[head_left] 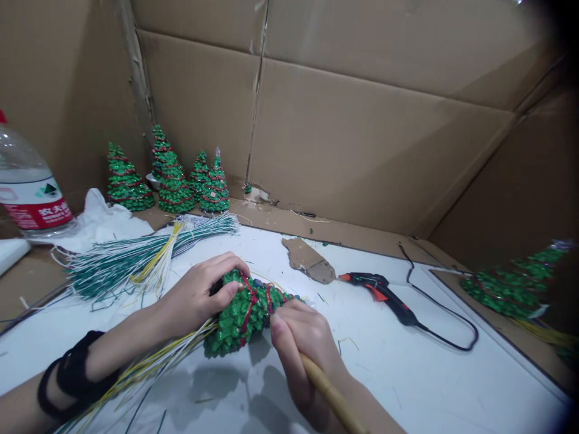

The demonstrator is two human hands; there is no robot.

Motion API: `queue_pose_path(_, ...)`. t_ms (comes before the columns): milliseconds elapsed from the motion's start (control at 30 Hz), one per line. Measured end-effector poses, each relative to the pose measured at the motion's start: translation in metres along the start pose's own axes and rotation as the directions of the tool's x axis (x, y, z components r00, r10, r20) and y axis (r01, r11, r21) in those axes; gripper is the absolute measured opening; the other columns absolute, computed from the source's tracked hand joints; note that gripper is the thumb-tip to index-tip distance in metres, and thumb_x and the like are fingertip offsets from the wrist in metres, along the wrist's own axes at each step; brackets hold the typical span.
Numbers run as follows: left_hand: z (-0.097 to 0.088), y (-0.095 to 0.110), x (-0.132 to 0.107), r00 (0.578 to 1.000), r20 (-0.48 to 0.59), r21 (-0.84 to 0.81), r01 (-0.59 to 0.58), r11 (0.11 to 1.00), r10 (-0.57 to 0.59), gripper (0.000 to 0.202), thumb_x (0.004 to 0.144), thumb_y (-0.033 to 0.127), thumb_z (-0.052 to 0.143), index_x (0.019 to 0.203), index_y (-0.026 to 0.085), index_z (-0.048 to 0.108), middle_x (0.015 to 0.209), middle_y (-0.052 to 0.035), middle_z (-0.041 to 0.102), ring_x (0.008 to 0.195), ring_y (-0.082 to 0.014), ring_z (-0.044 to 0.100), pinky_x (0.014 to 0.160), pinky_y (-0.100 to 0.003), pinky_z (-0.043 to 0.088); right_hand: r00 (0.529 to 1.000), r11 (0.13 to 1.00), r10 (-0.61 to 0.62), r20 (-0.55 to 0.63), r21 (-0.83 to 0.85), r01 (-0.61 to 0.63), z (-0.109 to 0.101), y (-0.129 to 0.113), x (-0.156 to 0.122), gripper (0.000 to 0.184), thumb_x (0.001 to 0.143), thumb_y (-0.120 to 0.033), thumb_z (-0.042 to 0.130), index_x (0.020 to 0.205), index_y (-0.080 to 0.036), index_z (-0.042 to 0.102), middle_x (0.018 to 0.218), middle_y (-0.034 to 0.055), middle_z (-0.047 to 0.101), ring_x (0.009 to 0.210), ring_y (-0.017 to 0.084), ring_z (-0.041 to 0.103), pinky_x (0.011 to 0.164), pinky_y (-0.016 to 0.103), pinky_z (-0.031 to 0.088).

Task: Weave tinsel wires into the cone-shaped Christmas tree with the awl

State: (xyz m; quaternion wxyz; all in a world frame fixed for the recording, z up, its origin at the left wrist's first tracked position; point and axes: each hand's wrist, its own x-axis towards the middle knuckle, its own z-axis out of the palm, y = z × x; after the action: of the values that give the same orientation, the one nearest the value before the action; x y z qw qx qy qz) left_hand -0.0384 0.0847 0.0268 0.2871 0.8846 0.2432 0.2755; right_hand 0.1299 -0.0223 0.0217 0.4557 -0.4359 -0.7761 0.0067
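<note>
My left hand (pixel 219 283) is closed around the base end of a small green Christmas tree figurine (pixel 239 316). The tree lies on its side with its tip toward the right and carries red garlands. Yellow and white wires (pixel 176 352) trail from its base toward the lower left. In my right hand (pixel 305 343) is a tool with a round wooden handle (pixel 332 395); its working end is hidden behind my fingers, close against the tree's upper part.
Several finished-looking trees (pixel 174 184) stand at the back left. Bundled green and white wires (pixel 131 259), crumpled tissue (pixel 102 214) and a water bottle (pixel 34 187) are on the left. A glue gun (pixel 382 295) with a black cord lies right, its nozzle at a cardboard scrap (pixel 307 259). Another tree (pixel 511 283) lies far right.
</note>
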Motion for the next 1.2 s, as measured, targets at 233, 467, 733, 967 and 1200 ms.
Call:
queue_pose_path(233,-0.001,0.001,-0.001,1.0,-0.002,0.012,0.004,1.0,-0.004,0.033,0.088,0.044,0.034,0.092,0.019,0.055,0.091,-0.0036,0.059,0.087,-0.0205,0.053,0.079,-0.033,0.042,0.999,0.994,-0.012,-0.043,-0.109,0.008,0.01,-0.001,-0.004,0.037,0.089,-0.012,0.03,0.053,-0.02,0.031,0.047,-0.0053,0.036,0.042,0.008,0.031,0.053,0.026,0.031)
queue_pose_path(467,-0.001,0.001,-0.002,1.0,-0.001,0.017,0.001,1.0,-0.001,0.03,0.088,0.04,0.035,0.093,0.019,0.055,0.092,-0.004,0.059,0.088,-0.0204,0.053,0.08,-0.033,0.042,0.978,0.924,-0.184,-0.097,-0.357,0.139,0.026,0.002,-0.012,0.038,0.089,-0.013,0.032,0.053,-0.019,0.04,0.048,-0.003,0.04,0.045,0.01,0.03,0.057,0.029,0.03)
queue_pose_path(733,-0.001,0.001,-0.001,0.999,0.02,0.029,-0.027,0.999,0.026,0.03,0.088,0.04,0.034,0.094,0.019,0.054,0.091,-0.0034,0.058,0.085,-0.0198,0.053,0.078,-0.032,0.041,0.991,0.986,0.133,-0.02,0.104,-0.13,0.005,0.007,-0.005,0.044,0.096,-0.023,0.026,0.053,-0.02,0.032,0.047,-0.0042,0.038,0.044,0.009,0.036,0.051,0.025,0.03)
queue_pose_path(967,0.0,0.002,-0.004,0.99,0.087,0.021,-0.111,0.994,0.109,0.035,0.089,0.045,0.029,0.098,0.019,0.051,0.093,-0.0052,0.057,0.086,-0.021,0.051,0.078,-0.033,0.04,0.898,0.656,0.415,0.149,0.634,-0.409,-0.007,0.024,0.002,0.048,0.091,-0.046,0.036,0.049,-0.023,0.028,0.045,-0.0025,0.038,0.047,0.011,0.042,0.051,0.026,0.038)
queue_pose_path(1200,0.001,0.004,-0.005,0.964,0.112,-0.04,-0.237,0.971,0.24,0.048,0.089,0.057,0.023,0.099,0.019,0.051,0.094,-0.0071,0.056,0.088,-0.0219,0.05,0.081,-0.036,0.041,0.817,0.484,0.522,0.245,0.704,-0.52,-0.003,0.028,0.003,0.053,0.09,-0.048,0.04,0.044,-0.021,0.036,0.04,-0.0047,0.031,0.044,0.009,0.033,0.046,0.023,0.028)
